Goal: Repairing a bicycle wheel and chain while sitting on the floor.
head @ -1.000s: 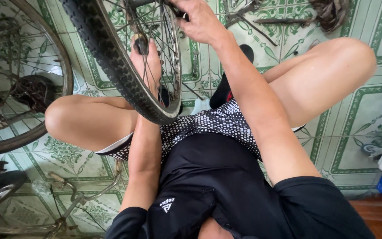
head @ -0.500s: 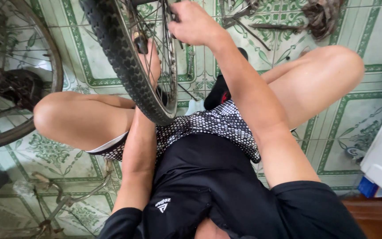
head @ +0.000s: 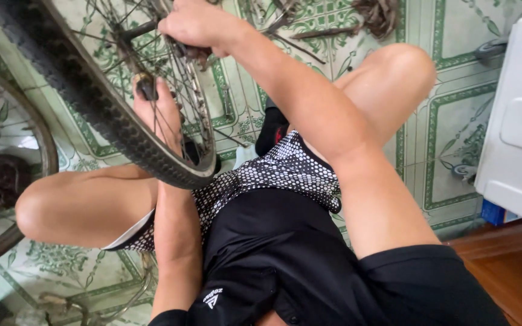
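Head view, looking down over a seated person's bare knees and black shirt. Bicycle wheel [head: 98, 121] with knobby black tyre held upright between the knees, left of centre, reaching to the far edge. Left hand [head: 158, 115] behind the spokes, fingers pressed together and curled around a dark small part [head: 146, 87] near the hub. Right hand [head: 196, 25] farther off, closed in a fist over the hub axle [head: 137, 30]. Second wheel [head: 7, 169] lying at far left on green patterned floor tiles [head: 448, 121]. White plastic cabinet [head: 518, 121] at right edge.
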